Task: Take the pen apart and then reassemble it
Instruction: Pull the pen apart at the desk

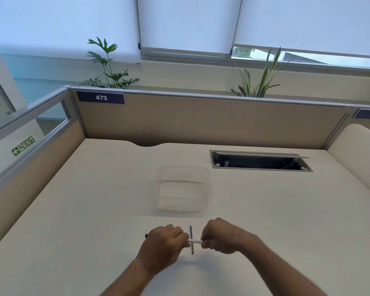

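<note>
While both hands sit low near the front edge of the bench [73, 199], the pen [194, 240] is held between them, lying roughly parallel to that edge. Left hand [163, 244] has its fingers [178, 236] curled tight around the pen's left part, and a small dark tip pokes out past the knuckles on the far left side. Right hand [220, 236] is pinching the other end, fingers closed on a dark bit where it meets the white barrel, though you can't really tell which part that dark bit is, too small. Only a short white stretch of barrel shows in the gap between the two hands.

Right under that gap there's a thin dark rod [191, 240] lying flat on the bench, pointing from the front edge toward the back, so it crosses the pen at about a right angle. Can't tell whether it's touching the pen or just below it.

Further back, around the middle of the bench, sits a clear plastic container [183, 189], well apart from the hands. Toward the back right corner is an open cable hatch [261, 161] set into the bench top.
</note>
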`<act>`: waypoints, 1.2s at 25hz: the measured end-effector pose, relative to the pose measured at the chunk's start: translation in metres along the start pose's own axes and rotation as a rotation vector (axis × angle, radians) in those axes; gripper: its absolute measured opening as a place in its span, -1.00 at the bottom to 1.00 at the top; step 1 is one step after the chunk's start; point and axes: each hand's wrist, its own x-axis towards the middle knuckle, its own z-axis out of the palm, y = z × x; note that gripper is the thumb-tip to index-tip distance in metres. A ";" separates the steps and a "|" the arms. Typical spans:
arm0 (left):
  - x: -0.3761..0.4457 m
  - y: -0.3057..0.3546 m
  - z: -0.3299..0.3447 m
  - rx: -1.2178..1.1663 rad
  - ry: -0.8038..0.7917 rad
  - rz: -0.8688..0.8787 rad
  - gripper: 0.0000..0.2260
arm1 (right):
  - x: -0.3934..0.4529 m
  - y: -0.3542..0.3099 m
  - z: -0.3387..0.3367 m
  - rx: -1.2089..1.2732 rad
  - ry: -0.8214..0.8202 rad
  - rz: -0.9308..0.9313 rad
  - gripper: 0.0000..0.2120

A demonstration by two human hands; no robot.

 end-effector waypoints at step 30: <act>0.040 -0.016 -0.033 -0.379 -0.539 -0.279 -0.71 | -0.003 0.003 0.024 -0.347 0.402 -0.231 -0.79</act>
